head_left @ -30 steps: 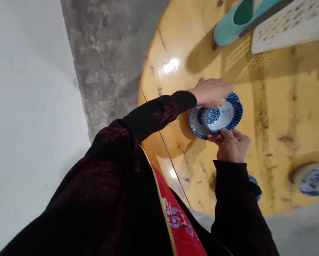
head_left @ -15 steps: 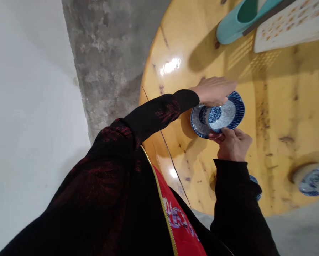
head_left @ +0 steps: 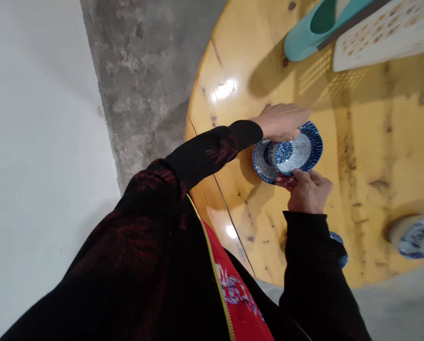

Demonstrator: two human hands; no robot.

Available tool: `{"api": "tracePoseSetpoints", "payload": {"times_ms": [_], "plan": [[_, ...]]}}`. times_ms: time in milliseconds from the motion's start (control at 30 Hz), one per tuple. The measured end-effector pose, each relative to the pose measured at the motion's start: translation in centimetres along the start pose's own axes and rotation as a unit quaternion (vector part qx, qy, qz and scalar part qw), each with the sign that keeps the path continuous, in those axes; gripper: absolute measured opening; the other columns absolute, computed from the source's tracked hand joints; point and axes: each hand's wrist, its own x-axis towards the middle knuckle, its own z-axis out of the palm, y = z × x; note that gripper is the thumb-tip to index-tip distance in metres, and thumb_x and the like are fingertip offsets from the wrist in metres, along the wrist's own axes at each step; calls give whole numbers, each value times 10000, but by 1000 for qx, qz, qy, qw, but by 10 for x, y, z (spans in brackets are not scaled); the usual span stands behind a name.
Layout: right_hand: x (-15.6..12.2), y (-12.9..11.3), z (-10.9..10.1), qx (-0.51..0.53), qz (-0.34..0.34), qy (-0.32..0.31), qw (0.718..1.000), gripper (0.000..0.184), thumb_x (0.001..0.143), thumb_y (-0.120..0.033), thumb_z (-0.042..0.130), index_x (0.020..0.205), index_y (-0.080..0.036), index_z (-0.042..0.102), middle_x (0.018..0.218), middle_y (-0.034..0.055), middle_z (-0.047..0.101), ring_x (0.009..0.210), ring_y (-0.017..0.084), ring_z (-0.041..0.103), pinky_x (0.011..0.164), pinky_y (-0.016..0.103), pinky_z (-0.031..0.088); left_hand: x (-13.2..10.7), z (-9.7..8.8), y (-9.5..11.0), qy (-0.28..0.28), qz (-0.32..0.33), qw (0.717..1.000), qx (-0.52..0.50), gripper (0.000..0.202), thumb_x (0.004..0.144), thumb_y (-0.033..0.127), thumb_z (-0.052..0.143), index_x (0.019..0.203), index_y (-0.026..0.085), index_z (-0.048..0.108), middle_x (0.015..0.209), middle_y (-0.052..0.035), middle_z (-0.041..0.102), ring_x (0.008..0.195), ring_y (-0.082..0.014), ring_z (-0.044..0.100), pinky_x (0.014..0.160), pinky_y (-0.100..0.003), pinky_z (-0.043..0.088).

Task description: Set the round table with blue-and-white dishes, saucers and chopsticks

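A blue-and-white patterned bowl (head_left: 299, 151) sits tilted on top of a matching plate (head_left: 263, 166) on the round yellow wooden table (head_left: 368, 156). My left hand (head_left: 283, 122) is closed over the far rim of the bowl, its fingertips hidden. My right hand (head_left: 307, 189) pinches the near rim of the bowl with thumb and fingers. Both arms wear black sleeves with a red pattern.
A teal plastic tub (head_left: 314, 28) and a white perforated basket (head_left: 385, 35) stand at the table's far side. Another blue-and-white dish (head_left: 416, 237) lies at the right edge, and one more (head_left: 340, 248) peeks from behind my right sleeve. A concrete pillar (head_left: 141, 80) rises left of the table.
Nothing has visibly moved apart from a slight shift of the camera; both hands stay on the bowl.
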Motion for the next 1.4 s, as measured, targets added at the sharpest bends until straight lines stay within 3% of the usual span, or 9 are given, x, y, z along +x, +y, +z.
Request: {"api": "tracePoseSetpoints", "payload": {"times_ms": [233, 467, 600, 733, 900, 1033, 1133, 1233, 1400], "plan": [[-1, 0, 2, 10, -8, -5, 1000, 97, 709, -184, 631, 630, -178, 575, 522, -19, 607, 428, 124, 573, 448, 253, 529, 0, 0, 0, 0, 4, 1000, 13, 260, 874, 104, 517, 1036, 89, 721, 942, -124, 695, 950, -240, 622, 746, -348, 332], [-10, -6, -6, 6, 3, 27, 1000, 161, 765, -303, 643, 674, -176, 602, 551, 10, 658, 445, 132, 606, 437, 236, 508, -5, -5, -6, 14, -9, 1000, 21, 320, 987, 332, 482, 1109, 135, 703, 1143, -130, 689, 1067, -262, 620, 862, -361, 409], [-44, -4, -22, 47, 8, 59, 997, 275, 743, -391, 718, 882, -158, 673, 628, 4, 703, 502, 128, 635, 491, 236, 522, -37, -21, -10, 56, -55, 997, 17, 393, 1023, 395, 417, 1199, 154, 673, 1177, -120, 703, 1079, -249, 635, 924, -358, 437], [-103, 21, -24, 97, 57, 57, 992, 513, 691, -492, 796, 1038, -133, 676, 693, 18, 722, 548, 131, 644, 536, 250, 526, -93, -26, -12, 74, -98, 992, 22, 409, 1036, 397, 385, 1253, 181, 656, 1073, -71, 750, 971, -206, 686, 877, -311, 467], [-173, 70, 16, 177, 167, 33, 969, 696, 613, -597, 841, 1089, -119, 670, 742, 67, 741, 581, 173, 646, 561, 302, 537, -154, 4, -13, 4, -113, 993, -11, 391, 1006, 358, 425, 1241, 193, 689, 825, -35, 758, 773, -170, 696, 770, -254, 490], [-195, 82, 43, 220, 219, -19, 951, 706, 527, -678, 833, 974, -148, 704, 676, 51, 715, 546, 190, 625, 522, 310, 504, -184, 44, -2, -69, -105, 991, -37, 399, 967, 332, 442, 1232, 189, 704, 797, -44, 758, 740, -182, 694, 743, -263, 506], [-192, 79, 41, 236, 200, -14, 951, 705, 523, -701, 807, 954, -151, 713, 673, 48, 709, 546, 190, 623, 523, 307, 496, -199, 67, 11, -127, -76, 988, -49, 414, 976, 339, 407, 1209, 189, 714, 812, -55, 764, 726, -190, 694, 738, -276, 514], [-188, 81, 28, 252, 182, 47, 949, 704, 500, -686, 802, 940, -144, 712, 673, 59, 710, 553, 193, 627, 528, 304, 495, -209, 79, 22, -180, -44, 982, -31, 412, 966, 345, 421, 1226, 221, 715, 802, -41, 761, 722, -196, 694, 741, -285, 513], [-205, 105, 9, 284, 196, 81, 935, 615, 498, -620, 786, 901, -160, 721, 646, 52, 700, 509, 177, 606, 484, 285, 464, -216, 91, 32, -181, -43, 982, 8, 426, 970, 360, 394, 1219, 220, 711, 857, -46, 765, 791, -206, 698, 795, -298, 518]]}}
